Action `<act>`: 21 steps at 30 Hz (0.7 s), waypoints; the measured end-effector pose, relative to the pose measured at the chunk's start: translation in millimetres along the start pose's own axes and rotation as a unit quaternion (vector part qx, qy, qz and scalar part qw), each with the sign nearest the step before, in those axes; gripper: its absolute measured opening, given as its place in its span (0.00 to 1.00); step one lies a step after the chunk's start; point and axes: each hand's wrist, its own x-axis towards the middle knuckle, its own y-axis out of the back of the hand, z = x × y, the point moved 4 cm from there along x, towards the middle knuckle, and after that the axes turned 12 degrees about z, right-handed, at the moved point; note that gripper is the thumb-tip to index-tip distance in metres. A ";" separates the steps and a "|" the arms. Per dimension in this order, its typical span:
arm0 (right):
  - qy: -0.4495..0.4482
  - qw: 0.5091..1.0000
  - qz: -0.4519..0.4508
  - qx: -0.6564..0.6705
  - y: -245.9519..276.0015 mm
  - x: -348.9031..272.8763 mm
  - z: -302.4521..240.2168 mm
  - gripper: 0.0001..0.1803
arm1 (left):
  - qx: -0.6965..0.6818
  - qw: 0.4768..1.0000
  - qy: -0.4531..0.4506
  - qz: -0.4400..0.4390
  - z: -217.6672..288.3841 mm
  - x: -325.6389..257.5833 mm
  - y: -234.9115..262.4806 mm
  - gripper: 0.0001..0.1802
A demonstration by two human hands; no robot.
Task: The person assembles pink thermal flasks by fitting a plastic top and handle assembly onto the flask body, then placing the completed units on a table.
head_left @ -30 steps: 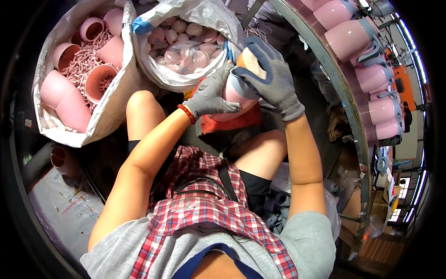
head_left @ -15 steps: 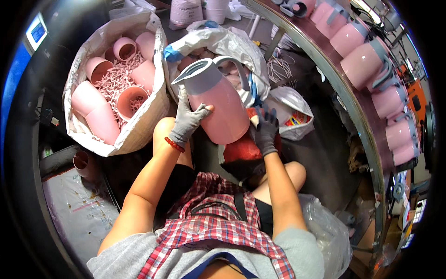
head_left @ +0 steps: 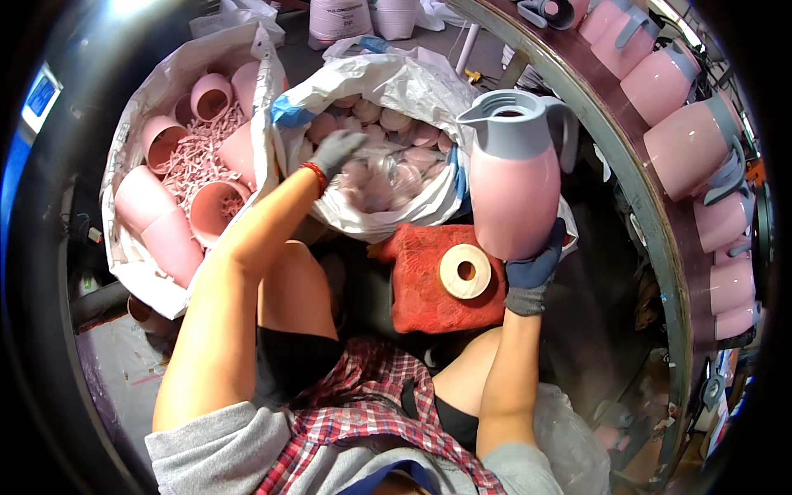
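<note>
A ring (head_left: 466,289) lies on a red pad (head_left: 417,289). Farther right, the right hand's (head_left: 532,272) fingers grasp the upright jug (head_left: 515,198) by its base. Far left, the blurred left hand (head_left: 337,153) is over discs (head_left: 388,186); whether its fingers grip any, I cannot tell.

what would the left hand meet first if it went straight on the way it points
Probably the pink round pieces in the white sack; the left hand is blurred, so its height above them is hard to tell.
</note>
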 end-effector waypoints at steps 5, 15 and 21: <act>0.089 0.986 0.083 -0.111 3.3 -11.5 -14.5 0.21 | 0.013 0.960 0.183 0.210 -81.0 80.1 59.9 0.31; 0.309 0.819 0.078 -0.478 0.7 -29.2 -5.5 0.23 | 0.229 0.963 0.132 0.048 -73.3 61.5 34.6 0.23; 0.313 0.828 0.084 -0.457 -22.6 -50.8 0.4 0.24 | 0.156 0.985 0.044 0.056 -6.4 -8.6 22.5 0.37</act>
